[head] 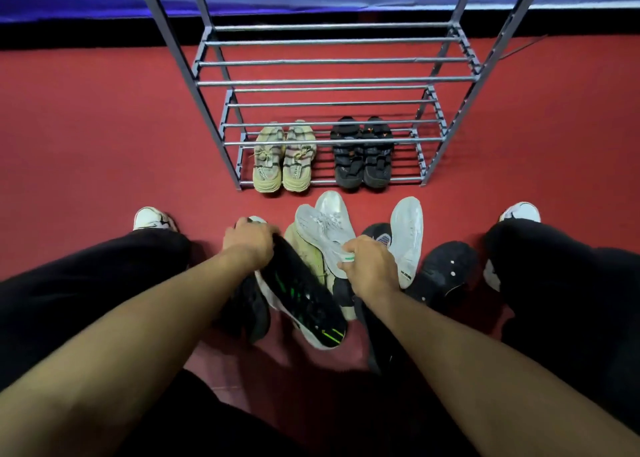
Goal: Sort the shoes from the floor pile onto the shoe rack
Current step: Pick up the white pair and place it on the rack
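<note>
Over the floor pile, I had my left hand [250, 240] gripping a black sneaker [300, 295] and my right hand [369, 264] pinching a grey sneaker [322, 228], probably to free each for the rack [332, 82].

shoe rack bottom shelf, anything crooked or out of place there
Nothing stands out there. The beige sneakers and the black sandals each sit side by side as neat pairs on the shoe rack, all lined up the same way. The only mess is the floor pile, where shoes overlap and one lies sole up.
</note>
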The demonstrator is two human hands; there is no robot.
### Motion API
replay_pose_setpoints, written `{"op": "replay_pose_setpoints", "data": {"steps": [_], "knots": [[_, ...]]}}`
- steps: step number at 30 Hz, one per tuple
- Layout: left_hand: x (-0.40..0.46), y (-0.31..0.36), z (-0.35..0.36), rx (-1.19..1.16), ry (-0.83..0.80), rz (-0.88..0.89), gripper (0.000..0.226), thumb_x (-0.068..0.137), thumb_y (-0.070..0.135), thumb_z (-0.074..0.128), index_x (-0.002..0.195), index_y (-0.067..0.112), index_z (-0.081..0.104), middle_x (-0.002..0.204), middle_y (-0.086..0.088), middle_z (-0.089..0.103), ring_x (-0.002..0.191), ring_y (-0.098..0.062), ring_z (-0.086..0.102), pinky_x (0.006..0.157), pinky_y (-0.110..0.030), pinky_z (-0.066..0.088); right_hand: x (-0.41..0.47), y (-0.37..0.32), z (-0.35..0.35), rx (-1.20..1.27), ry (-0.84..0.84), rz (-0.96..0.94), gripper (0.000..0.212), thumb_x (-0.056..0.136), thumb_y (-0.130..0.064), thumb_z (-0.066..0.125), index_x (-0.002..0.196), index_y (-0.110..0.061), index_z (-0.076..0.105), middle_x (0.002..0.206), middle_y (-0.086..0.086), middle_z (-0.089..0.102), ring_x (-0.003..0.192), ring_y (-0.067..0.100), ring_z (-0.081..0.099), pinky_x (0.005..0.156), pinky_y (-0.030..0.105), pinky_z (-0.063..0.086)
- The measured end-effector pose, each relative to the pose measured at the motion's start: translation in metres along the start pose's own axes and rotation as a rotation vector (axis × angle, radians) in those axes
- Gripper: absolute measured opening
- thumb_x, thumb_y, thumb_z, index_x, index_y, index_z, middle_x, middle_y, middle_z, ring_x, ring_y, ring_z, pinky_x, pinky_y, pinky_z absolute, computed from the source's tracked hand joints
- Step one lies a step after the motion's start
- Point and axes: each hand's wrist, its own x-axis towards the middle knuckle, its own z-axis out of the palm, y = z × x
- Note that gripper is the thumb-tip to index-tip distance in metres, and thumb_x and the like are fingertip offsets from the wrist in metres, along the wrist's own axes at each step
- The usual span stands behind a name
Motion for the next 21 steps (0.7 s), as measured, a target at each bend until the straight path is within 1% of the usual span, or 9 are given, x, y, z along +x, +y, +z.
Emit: {"op": "replay_pose_setpoints", "data": {"steps": [2,4,6,8,9,12,15,19,21], "knots": [[-0.010,0.013,0.003,0.068,0.165,-0.019,0.038,0.090,0.029,0.046,0.126,0.032,0.058,0.123,-0.006,0.059,0.114,-0.030,0.047,0.091,-0.039,0.039,-0.002,-0.006,0.004,0.078,0.055,-0.052,0.028,0.085,-0.021,0.073,0.113,-0.016,0.071,0.116,-0.003,0.065,0.105,0.022,0.059,0.088,0.029,0.048],[-0.014,0.042,0.004,-0.421,0.073,-0.083,0.038,0.093,0.043,0.043,0.114,0.018,0.063,0.109,-0.010,0.066,0.104,-0.033,0.058,0.086,-0.037,0.045,-0.005,-0.014,0.009,0.188,0.108,-0.094,0.023,0.085,-0.016,0.071,0.107,-0.014,0.073,0.115,0.001,0.065,0.105,0.022,0.058,0.089,0.026,0.045],[-0.017,0.071,0.001,-1.077,-0.253,-0.293,0.049,0.089,0.056,0.046,0.106,0.013,0.060,0.090,-0.009,0.065,0.080,-0.029,0.065,0.070,-0.037,0.053,-0.007,-0.019,0.014,0.225,0.137,-0.127,0.022,0.084,-0.010,0.068,0.105,-0.012,0.073,0.113,0.002,0.066,0.103,0.022,0.057,0.084,0.019,0.037],[-0.019,0.083,0.007,-1.375,-0.332,-0.384,0.044,0.082,0.050,0.059,0.107,0.014,0.052,0.078,-0.010,0.064,0.056,-0.022,0.062,0.053,-0.033,0.053,-0.008,-0.021,0.015,0.196,0.132,-0.158,0.026,0.081,-0.006,0.066,0.104,-0.013,0.074,0.112,-0.001,0.066,0.100,0.022,0.055,0.079,0.014,0.031],[-0.018,0.083,0.012,-1.409,-0.279,-0.396,0.036,0.081,0.039,0.062,0.106,0.015,0.050,0.076,-0.011,0.064,0.051,-0.022,0.060,0.049,-0.031,0.051,-0.008,-0.021,0.013,0.183,0.107,-0.190,0.028,0.080,-0.008,0.066,0.106,-0.015,0.074,0.112,-0.002,0.066,0.099,0.021,0.054,0.080,0.015,0.033],[-0.011,0.070,0.025,-1.460,-0.157,-0.472,0.014,0.086,0.016,0.055,0.100,0.016,0.055,0.080,-0.013,0.066,0.061,-0.027,0.063,0.053,-0.029,0.049,-0.007,-0.022,0.011,0.320,-0.004,-0.243,0.040,0.075,-0.021,0.067,0.115,-0.021,0.066,0.115,-0.005,0.062,0.104,0.017,0.056,0.092,0.024,0.044],[-0.009,0.059,0.028,-1.470,-0.218,-0.512,0.013,0.091,0.019,0.050,0.100,0.017,0.059,0.071,-0.007,0.062,0.053,-0.020,0.054,0.044,-0.020,0.041,-0.001,-0.032,0.008,0.701,0.036,0.081,0.042,0.076,-0.029,0.062,0.118,-0.028,0.057,0.117,-0.008,0.057,0.100,0.004,0.060,0.084,0.016,0.046],[-0.013,0.062,0.027,-1.540,-0.242,-0.482,0.010,0.092,0.019,0.049,0.093,0.021,0.059,0.069,0.001,0.066,0.054,-0.014,0.058,0.045,-0.018,0.041,0.012,-0.019,0.010,0.812,-0.085,0.337,0.049,0.083,-0.030,0.069,0.129,-0.019,0.056,0.127,0.000,0.057,0.112,0.016,0.059,0.098,0.030,0.046],[-0.014,0.062,0.025,-1.520,-0.216,-0.395,0.018,0.090,0.013,0.050,0.098,0.022,0.063,0.064,0.003,0.071,0.048,-0.011,0.063,0.041,-0.017,0.043,0.013,-0.012,0.009,0.982,-0.188,0.461,0.050,0.083,-0.026,0.073,0.129,-0.019,0.055,0.117,0.000,0.066,0.104,0.015,0.065,0.092,0.034,0.053]]}}
